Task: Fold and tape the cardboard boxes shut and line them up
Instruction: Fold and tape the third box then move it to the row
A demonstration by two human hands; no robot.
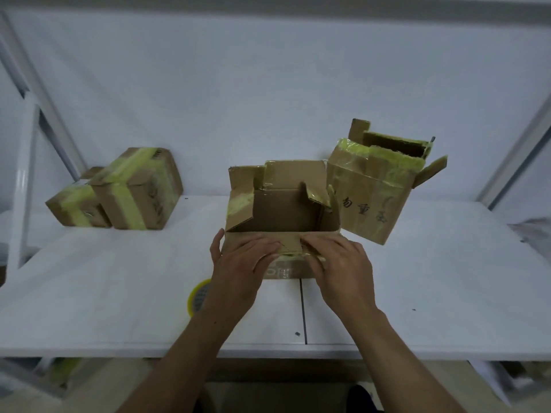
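1. Well left of the hands, a small box [76,210] and a taped box [140,189] sit touching, both wrapped shut in yellowish tape.
2. A tape roll [198,296] lies on the table, partly under the left forearm.
3. The left hand [241,263] lies flat on the near flap [292,247] of the open box [283,210], fingers straight and pressing, thumb spread at the corner.
4. Just beyond the hands, that box shows bare cardboard inside, with its other flaps up.
5. The right hand [343,269] presses the same flap, fingers flat.
6. Up and right of the hands, a marked box [378,189] stands tilted, top partly open, its inside too dark to tell.
7. The table [104,293] is white, with a seam [303,311] below the hands. A white backdrop [268,84] hangs behind, and a metal frame [26,144] stands at the side.
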